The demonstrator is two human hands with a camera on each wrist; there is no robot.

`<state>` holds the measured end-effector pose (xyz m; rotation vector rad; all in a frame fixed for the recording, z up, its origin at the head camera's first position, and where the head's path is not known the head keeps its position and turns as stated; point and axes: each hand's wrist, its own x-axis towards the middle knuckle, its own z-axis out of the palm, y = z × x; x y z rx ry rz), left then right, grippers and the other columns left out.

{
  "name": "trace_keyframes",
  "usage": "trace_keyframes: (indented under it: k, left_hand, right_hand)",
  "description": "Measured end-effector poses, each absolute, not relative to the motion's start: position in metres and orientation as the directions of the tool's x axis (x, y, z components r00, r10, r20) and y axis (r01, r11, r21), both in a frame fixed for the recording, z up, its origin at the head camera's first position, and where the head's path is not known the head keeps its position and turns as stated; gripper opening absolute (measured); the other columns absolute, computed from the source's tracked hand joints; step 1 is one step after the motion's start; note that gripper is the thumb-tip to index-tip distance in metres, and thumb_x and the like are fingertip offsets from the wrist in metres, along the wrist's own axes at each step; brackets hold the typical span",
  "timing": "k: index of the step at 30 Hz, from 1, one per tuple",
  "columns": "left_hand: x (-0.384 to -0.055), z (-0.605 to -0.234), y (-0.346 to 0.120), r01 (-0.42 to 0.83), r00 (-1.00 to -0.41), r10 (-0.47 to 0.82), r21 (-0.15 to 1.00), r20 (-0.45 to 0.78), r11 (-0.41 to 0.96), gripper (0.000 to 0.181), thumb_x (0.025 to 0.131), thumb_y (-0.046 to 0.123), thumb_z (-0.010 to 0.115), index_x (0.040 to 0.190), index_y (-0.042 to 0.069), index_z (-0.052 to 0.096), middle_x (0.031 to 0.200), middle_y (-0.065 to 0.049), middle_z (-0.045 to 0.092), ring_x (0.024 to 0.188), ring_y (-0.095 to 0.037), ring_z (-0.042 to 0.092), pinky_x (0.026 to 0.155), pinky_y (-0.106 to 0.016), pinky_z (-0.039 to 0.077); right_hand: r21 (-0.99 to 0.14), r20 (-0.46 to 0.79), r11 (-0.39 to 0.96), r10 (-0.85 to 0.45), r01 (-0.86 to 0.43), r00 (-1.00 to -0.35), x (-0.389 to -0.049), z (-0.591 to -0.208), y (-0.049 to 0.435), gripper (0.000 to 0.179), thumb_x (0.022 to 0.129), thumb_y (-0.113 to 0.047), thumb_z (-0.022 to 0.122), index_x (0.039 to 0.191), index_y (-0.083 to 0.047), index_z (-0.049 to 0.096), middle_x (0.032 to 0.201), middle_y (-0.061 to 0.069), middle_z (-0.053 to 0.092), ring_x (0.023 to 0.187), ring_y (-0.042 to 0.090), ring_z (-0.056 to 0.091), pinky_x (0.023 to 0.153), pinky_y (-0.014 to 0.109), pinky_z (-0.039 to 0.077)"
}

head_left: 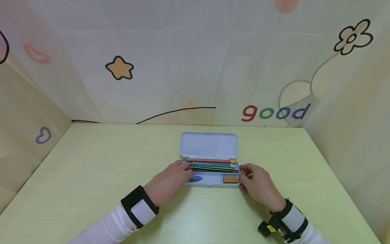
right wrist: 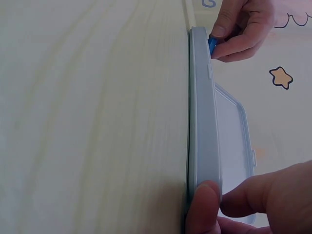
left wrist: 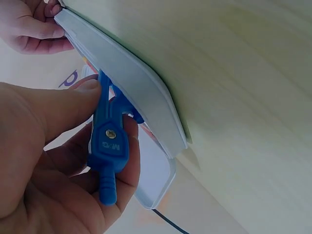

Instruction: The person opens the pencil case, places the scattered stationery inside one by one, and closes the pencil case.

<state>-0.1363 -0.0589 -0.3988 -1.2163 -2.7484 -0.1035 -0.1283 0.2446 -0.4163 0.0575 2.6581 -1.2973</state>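
Note:
An open pale blue pencil case (head_left: 201, 184) lies on the table, its lid (head_left: 209, 145) tipped back. Between the thumb and fingers of my left hand (head_left: 170, 181) is a blue drawing compass (left wrist: 108, 139), held at the case's left end. The compass's legs reach over the front compartment, and its knob points back into the palm. Several pencils (head_left: 211, 166) lie side by side in the rear compartment. A yellow-brown block (head_left: 230, 179) sits in the small front right compartment. My right hand (head_left: 259, 184) grips the case's right end with thumb and fingers.
The pale wooden table (head_left: 91, 169) runs back to a printed cloth backdrop (head_left: 170, 67), with cloth on both sides too. A small camera (head_left: 264, 229) is strapped to the right wrist, and a black band (head_left: 137, 206) circles the left wrist.

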Motion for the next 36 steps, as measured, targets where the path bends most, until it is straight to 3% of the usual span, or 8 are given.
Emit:
trace_keyframes:
  k: [20,36]
  left_hand:
    - [-0.144,-0.401,-0.041,0.775,-0.622,0.772,-0.038,0.13,0.631,0.02,0.093,0.004,0.081,0.111,0.015,0.082,0.109,-0.003,0.072,0.102,-0.019,0.06,0.094,-0.027,0.052]
    - [-0.146,-0.402,-0.026,0.77,-0.631,0.771,-0.044,0.089,0.636,0.022,0.095,0.004,0.079,0.115,0.015,0.083,0.112,-0.002,0.073,0.102,-0.018,0.062,0.096,-0.028,0.054]
  right_hand:
    - [-0.784,-0.184,0.61,-0.056,0.113,-0.981,-0.128,-0.417,0.245,0.036,0.104,-0.009,0.058,0.137,0.007,0.06,0.103,0.013,0.065,0.076,0.019,0.064,0.063,0.027,0.056]
    - [-0.781,-0.19,0.612,-0.05,0.121,-0.981,-0.129,-0.416,0.244,0.036,0.105,-0.009,0.059,0.137,0.006,0.061,0.104,0.013,0.065,0.077,0.019,0.064,0.063,0.027,0.056]
